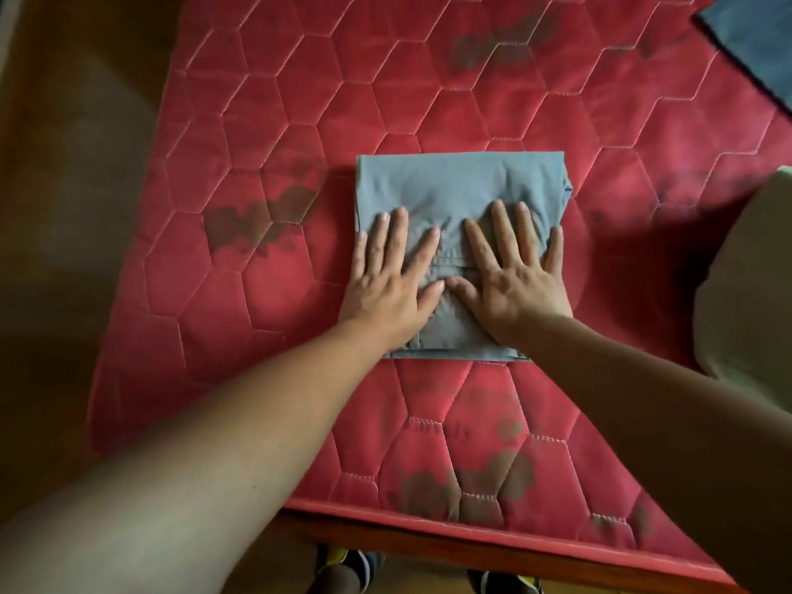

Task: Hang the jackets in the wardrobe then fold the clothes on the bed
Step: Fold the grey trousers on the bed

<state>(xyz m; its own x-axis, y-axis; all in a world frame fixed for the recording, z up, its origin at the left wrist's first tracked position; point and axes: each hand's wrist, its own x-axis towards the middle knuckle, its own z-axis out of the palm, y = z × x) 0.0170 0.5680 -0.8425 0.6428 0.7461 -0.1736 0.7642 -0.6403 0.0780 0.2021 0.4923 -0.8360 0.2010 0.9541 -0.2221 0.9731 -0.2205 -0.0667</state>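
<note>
A grey garment (458, 182), folded into a compact rectangle, lies in the middle of the red quilted mattress (343, 100). My left hand (390, 278) presses flat on its left half with fingers straight and spread. My right hand (512, 276) presses flat on its right half in the same way, thumbs nearly meeting. Both palms cover the near part of the fold.
A blue cloth (758, 40) lies at the far right corner of the mattress. A pale olive garment (745, 293) sits at the right edge. The wooden bed frame (428, 546) runs along the near side, with brown floor (64, 186) to the left.
</note>
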